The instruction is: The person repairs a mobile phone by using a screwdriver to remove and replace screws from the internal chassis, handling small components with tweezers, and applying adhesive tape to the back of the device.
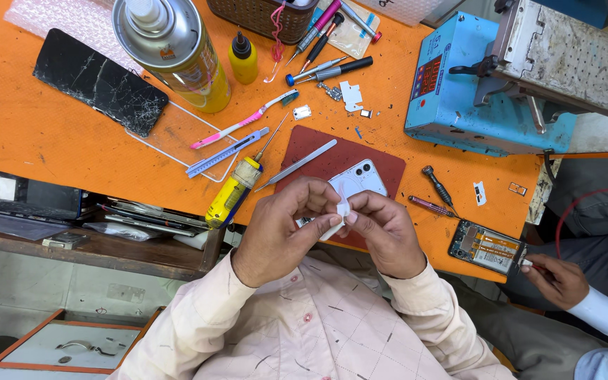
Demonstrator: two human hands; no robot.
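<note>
White scrap [341,211], likely tissue or tape, pinched between left hand [279,229] and right hand [387,236] above the orange counter [29,119]. Both grips pressed on it. Looks light, limp, tearable; best held at the edges. White phone [362,177] lies just beyond.

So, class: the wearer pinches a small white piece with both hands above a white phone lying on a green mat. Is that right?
Not quite: the mat is dark red, not green, as the head view shows. The rest holds: the left hand and right hand pinch a small white piece above the white phone.
</note>
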